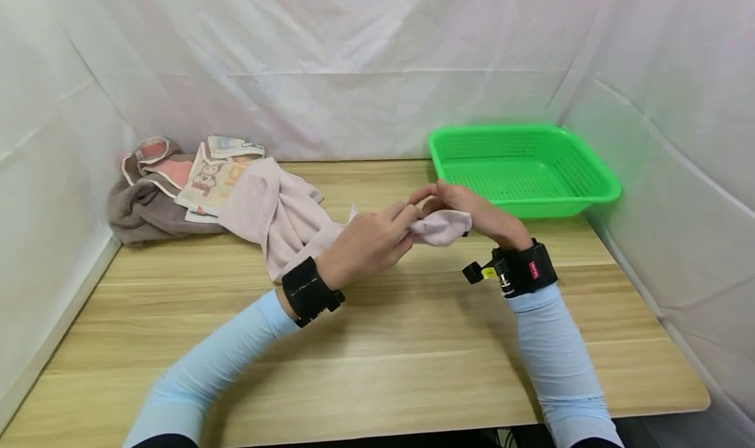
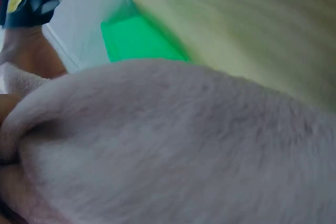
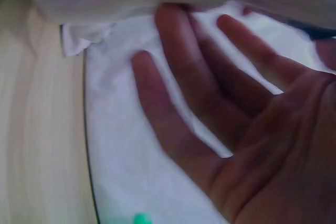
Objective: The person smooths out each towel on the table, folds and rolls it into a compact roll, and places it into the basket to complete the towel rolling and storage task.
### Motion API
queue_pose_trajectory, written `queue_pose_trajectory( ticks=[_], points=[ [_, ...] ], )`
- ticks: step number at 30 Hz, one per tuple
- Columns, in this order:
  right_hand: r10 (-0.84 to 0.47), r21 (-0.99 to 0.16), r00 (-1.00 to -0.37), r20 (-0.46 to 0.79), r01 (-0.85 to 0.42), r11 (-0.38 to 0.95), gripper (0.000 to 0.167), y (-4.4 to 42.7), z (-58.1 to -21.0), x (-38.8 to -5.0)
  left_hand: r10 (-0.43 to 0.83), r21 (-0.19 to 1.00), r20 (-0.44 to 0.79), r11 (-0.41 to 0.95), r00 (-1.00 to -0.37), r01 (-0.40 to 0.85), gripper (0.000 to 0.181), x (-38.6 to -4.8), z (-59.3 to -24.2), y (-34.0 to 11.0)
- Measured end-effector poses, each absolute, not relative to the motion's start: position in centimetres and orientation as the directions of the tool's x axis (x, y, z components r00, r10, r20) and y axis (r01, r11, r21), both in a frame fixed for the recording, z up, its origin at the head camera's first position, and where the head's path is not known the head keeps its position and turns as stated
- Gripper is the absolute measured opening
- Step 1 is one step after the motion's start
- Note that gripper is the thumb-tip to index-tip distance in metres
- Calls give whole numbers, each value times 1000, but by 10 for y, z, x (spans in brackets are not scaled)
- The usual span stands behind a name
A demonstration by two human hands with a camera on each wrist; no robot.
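In left hand, pale pink towel, bunched end beside right hand

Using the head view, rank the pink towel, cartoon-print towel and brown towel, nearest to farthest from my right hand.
1. Pink towel: one end at your right hand.
2. Cartoon-print towel: on the left.
3. Brown towel: farthest left.

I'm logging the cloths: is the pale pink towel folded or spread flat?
Neither: the pale pink towel is rumpled, with loose creases where it trails from the left hand.
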State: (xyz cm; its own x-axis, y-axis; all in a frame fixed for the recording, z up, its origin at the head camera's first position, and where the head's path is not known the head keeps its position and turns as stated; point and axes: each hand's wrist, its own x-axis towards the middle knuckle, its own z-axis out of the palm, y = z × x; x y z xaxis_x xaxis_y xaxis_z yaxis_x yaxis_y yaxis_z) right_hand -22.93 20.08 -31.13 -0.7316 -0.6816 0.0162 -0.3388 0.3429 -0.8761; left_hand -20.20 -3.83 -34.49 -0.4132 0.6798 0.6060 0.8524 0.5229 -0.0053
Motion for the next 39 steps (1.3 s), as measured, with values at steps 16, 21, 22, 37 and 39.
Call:
queue_pose_trajectory(
  ticks=[16, 21, 22, 37, 39],
  points=[
    [-723, -626, -662, -199, -482, 614, 3, 213, -311, -234, 710, 131, 440, 555, -549, 822, 35, -193, -376, -38],
    [-686, -545, -704, -182, -508, 667, 13, 224, -307, -231, 734, 113, 361, 578, -575, 808, 27, -193, -378, -48],
    [-677, -533, -716, -171, -511, 675, 15, 226, -306, -230, 737, 101, 357, 580, -573, 809, 26, -193, -379, -50],
    [-449, -308, -888, 98, -456, 835, 28, 260, -286, -224, 798, 50, 340, 513, -498, 857, 20, -188, -368, -57],
    [-422, -279, -898, 125, -440, 854, 30, 261, -288, -227, 832, 82, 290, 470, -473, 879, 20, -184, -370, -52]
  ],
)
